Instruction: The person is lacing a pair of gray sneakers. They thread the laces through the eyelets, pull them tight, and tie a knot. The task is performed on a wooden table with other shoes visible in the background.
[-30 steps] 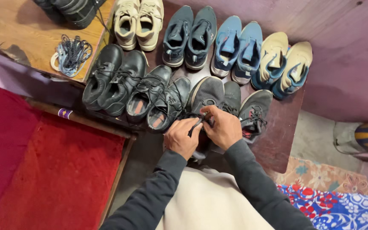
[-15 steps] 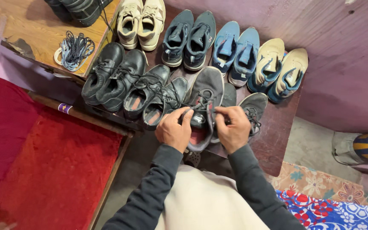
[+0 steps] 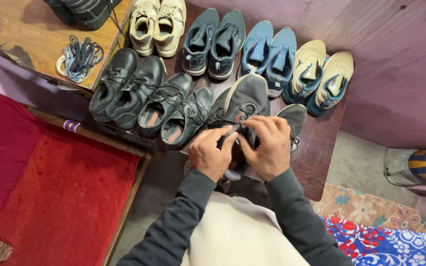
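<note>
Grip: my left hand (image 3: pixel 212 153) and right hand (image 3: pixel 267 145) both pinch the dark lace (image 3: pixel 232 129) over the tongue of a grey sneaker (image 3: pixel 245 101), fingertips pressed together on the cord. The sneaker sits tilted at the near edge of the dark wooden table (image 3: pixel 321 162), toe toward 12 o'clock.

Step, as I judge it: working the lace through the eyelets, midway. The next move calls for a steady pinch and a short pull in line with the eyelet row, with the shoe kept from sliding.

Holdings about the hands:
- its grey mate (image 3: pixel 294 118), at 3 o'clock, just beside.
- two pairs of black leather shoes (image 3: pixel 144 96), at 10 o'clock.
- cream, dark blue, light blue and cream-blue pairs (image 3: pixel 267 54), at 12 o'clock.
- a bundle of loose laces (image 3: pixel 80 58) on the lighter wooden board (image 3: pixel 20 34), far at 10 o'clock.

Containers: none in view that I can tell; the shoes stand empty.
</note>
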